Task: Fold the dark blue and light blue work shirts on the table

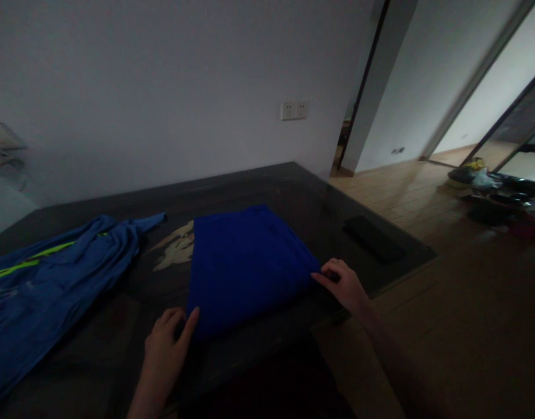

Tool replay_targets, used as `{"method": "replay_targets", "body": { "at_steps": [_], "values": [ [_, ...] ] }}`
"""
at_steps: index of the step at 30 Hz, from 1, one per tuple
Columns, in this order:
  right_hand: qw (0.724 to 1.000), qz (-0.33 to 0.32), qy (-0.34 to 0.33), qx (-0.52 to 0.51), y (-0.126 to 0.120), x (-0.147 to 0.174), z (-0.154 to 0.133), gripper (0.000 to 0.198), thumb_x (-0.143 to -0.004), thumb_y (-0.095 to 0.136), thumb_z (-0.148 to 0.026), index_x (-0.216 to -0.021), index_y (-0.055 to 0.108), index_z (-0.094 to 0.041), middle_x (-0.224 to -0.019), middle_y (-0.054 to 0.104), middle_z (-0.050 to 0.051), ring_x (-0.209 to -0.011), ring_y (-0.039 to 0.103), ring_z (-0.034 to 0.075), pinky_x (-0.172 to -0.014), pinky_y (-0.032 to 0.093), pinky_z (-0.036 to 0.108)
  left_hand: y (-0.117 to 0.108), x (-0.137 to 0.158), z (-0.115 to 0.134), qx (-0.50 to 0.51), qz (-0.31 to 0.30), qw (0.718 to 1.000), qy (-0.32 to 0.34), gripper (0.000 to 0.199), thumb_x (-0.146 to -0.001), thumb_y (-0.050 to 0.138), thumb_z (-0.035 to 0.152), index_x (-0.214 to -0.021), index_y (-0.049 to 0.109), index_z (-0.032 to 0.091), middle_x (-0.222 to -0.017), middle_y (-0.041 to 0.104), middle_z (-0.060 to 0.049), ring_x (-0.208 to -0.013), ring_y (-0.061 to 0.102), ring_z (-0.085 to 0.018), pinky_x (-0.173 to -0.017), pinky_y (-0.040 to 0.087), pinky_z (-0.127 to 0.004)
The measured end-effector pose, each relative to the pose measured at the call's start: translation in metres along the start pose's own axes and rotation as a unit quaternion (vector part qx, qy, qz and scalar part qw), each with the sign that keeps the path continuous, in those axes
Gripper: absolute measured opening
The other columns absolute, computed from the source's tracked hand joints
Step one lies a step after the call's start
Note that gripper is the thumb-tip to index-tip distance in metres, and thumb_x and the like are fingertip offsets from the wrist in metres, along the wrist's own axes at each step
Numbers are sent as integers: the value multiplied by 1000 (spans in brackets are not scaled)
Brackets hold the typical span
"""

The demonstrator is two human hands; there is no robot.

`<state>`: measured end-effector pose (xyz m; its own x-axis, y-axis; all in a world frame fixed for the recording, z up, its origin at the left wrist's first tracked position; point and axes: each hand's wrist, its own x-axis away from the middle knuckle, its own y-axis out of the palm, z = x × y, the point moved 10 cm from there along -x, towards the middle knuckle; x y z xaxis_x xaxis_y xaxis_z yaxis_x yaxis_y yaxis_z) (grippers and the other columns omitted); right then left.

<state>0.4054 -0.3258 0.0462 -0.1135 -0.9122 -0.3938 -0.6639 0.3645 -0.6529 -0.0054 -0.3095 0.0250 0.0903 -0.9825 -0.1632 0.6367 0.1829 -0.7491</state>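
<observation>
A bright blue cloth, folded into a flat, roughly four-sided shape, lies on the dark table. My right hand pinches its near right corner between thumb and fingers. At the near left corner is my left hand, with the thumb on the cloth's edge and the fingers curled alongside. How much cloth lies between the left thumb and fingers is partly hidden. A darker blue garment with yellow-green stripes lies rumpled to the left of the folded cloth.
A small black flat object rests on the table's right part. Beige patterning shows beside the folded cloth. A white wall with a double socket stands behind the table. Bags and other items lie on the wooden floor at far right.
</observation>
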Motion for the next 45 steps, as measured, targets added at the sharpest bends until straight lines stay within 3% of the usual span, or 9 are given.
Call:
{"method": "replay_targets", "body": {
  "at_steps": [4, 10, 13, 18, 23, 27, 31, 40, 45],
  "values": [
    [998, 37, 35, -23, 1, -2, 8, 42, -86, 49, -55, -60, 52, -22, -65, 54, 2, -68, 54, 18, -66, 43, 31, 6, 0, 1, -5, 1, 1000, 16, 42, -77, 44, 60, -67, 61, 23, -85, 64, -6, -84, 62, -25, -80, 46, -37],
    [1000, 9, 26, 12, 3, 2, 16, 48, -91, 37, -56, -60, 52, -23, -65, 56, 3, -68, 55, 19, -65, 44, 32, 10, 3, -1, -44, 1, 999, 31, 37, -80, 41, 53, -64, 56, 23, -83, 62, -7, -81, 60, -25, -79, 46, -39],
    [998, 35, 21, 42, -7, -6, 12, 45, -93, 34, -52, -66, 55, -23, -71, 61, 5, -72, 56, 20, -67, 44, 32, 3, 2, 5, -76, 27, 996, 32, 35, -80, 42, 53, -76, 56, 21, -85, 60, -8, -84, 59, -28, -79, 47, -42],
    [985, 30, 18, 170, 0, -54, -13, 38, -93, 40, -45, -71, 59, -21, -75, 63, 6, -75, 57, 21, -67, 42, 32, -18, 6, 60, -139, 134, 974, 119, 42, -85, 44, 45, -115, 54, 18, -119, 53, -16, -113, 49, -34, -93, 41, -51],
    [952, -102, 20, 287, 48, -98, -25, 37, -91, 46, -49, -76, 63, -19, -84, 67, 9, -85, 61, 25, -70, 41, 35, 27, -1, 112, -123, 17, 963, 239, 30, -89, 43, 33, -110, 62, 22, -129, 55, -9, -122, 47, -28, -107, 32, -49],
    [943, -130, 12, 305, 61, -105, -23, 31, -91, 49, -44, -78, 62, -19, -87, 68, 8, -86, 63, 24, -73, 41, 34, 56, -13, 105, -155, -32, 964, 214, 38, -91, 42, 32, -124, 57, 22, -138, 51, -9, -133, 39, -28, -111, 27, -51],
    [949, -133, 60, 278, 59, -104, -7, 33, -93, 45, -44, -77, 61, -20, -79, 69, 5, -79, 65, 21, -69, 40, 31, 69, -13, 90, -196, -74, 961, 181, 45, -93, 39, 35, -136, 47, 26, -147, 39, -9, -138, 29, -29, -109, 28, -54],
    [924, -190, 97, 317, 76, -99, 16, 41, -97, 33, -38, -84, 66, -17, -90, 72, 12, -87, 68, 25, -73, 44, 34, 68, -10, 88, -204, -75, 961, 168, 44, -95, 38, 36, -137, 46, 27, -147, 38, -9, -138, 30, -29, -108, 30, -53],
    [921, -132, 112, 349, 48, -104, 9, 30, -95, 38, -30, -92, 65, -16, -90, 70, 14, -83, 67, 26, -67, 45, 34, 63, -13, 84, -162, -78, 971, 158, 46, -93, 39, 39, -136, 47, 23, -146, 40, -12, -137, 31, -29, -108, 31, -53]
  ]
}}
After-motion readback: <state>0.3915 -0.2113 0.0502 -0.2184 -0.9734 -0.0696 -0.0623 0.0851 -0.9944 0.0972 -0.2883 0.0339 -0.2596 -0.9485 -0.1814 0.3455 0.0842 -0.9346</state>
